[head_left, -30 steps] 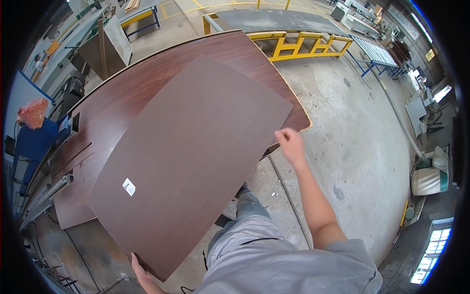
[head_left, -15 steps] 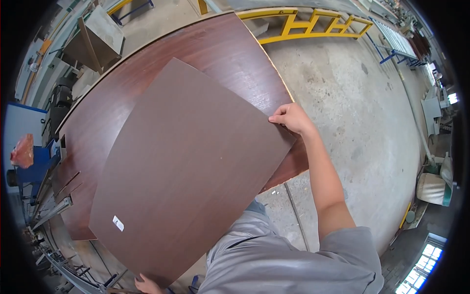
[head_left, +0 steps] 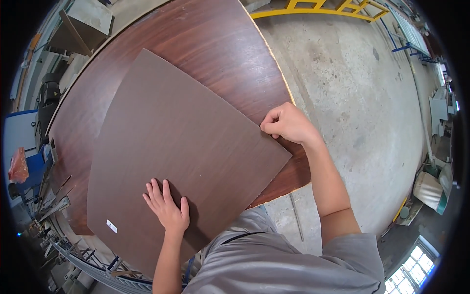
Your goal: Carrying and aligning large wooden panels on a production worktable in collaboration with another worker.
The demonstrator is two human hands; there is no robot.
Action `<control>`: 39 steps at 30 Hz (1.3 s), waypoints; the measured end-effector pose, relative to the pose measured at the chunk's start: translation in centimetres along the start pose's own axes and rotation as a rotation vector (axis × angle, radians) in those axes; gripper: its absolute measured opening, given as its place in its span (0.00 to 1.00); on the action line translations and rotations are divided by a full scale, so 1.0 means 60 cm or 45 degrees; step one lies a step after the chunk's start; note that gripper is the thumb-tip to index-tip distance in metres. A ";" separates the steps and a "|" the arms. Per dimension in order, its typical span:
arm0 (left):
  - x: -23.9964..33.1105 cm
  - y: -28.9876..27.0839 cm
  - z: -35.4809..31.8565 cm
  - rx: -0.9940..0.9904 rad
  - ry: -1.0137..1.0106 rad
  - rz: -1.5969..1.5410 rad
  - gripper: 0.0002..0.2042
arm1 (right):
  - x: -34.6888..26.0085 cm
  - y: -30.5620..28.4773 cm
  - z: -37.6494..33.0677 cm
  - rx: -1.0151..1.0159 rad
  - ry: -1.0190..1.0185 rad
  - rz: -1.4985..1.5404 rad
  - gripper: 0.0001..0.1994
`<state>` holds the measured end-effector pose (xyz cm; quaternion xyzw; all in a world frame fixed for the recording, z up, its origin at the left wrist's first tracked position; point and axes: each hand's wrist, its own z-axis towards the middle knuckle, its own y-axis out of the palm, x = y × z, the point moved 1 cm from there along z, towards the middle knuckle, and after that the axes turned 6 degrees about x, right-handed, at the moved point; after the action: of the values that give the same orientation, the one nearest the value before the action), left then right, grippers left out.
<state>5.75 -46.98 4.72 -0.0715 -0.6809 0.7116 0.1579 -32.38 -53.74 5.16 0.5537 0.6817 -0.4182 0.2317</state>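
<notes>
A large flat brown wood-grain panel [head_left: 171,122] lies askew over a reddish-brown glossy board [head_left: 215,44] with a rough, pale edge. My left hand [head_left: 169,208] rests flat on the panel's near left part, fingers spread. At the panel's right edge, close to its right corner, my right hand [head_left: 289,125] pinches the rim between thumb and curled fingers. A small white label [head_left: 111,226] is stuck near the panel's left corner.
A yellow metal frame [head_left: 313,11] stands on the concrete floor beyond the board. A grey and brown cabinet-like box [head_left: 83,24] is at the far left. Metal racks [head_left: 416,44] line the far right, and a pale sack [head_left: 430,188] sits by the right wall.
My left hand has left the panel's near edge and now lies flat on its surface. The panel has settled lower onto the board; my right hand still pinches its right edge.
</notes>
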 end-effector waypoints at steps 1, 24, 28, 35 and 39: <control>0.000 0.000 0.004 0.009 0.024 0.002 0.32 | 0.001 -0.002 0.003 -0.039 -0.008 0.012 0.05; -0.002 0.011 0.003 0.031 0.041 0.036 0.32 | -0.004 -0.010 0.016 -0.208 0.106 0.000 0.06; -0.001 0.011 0.003 0.033 0.039 0.037 0.32 | -0.001 -0.008 0.013 -0.185 0.079 0.011 0.06; -0.002 0.011 0.004 0.036 0.026 0.025 0.32 | 0.001 -0.008 0.013 -0.181 0.057 -0.025 0.07; -0.003 0.011 0.003 0.042 0.024 0.019 0.32 | 0.001 -0.004 0.010 -0.161 0.053 -0.014 0.07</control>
<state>5.76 -47.22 4.06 -0.0806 -0.6669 0.7232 0.1602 -32.72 -54.21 4.86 0.5428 0.7146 -0.3639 0.2496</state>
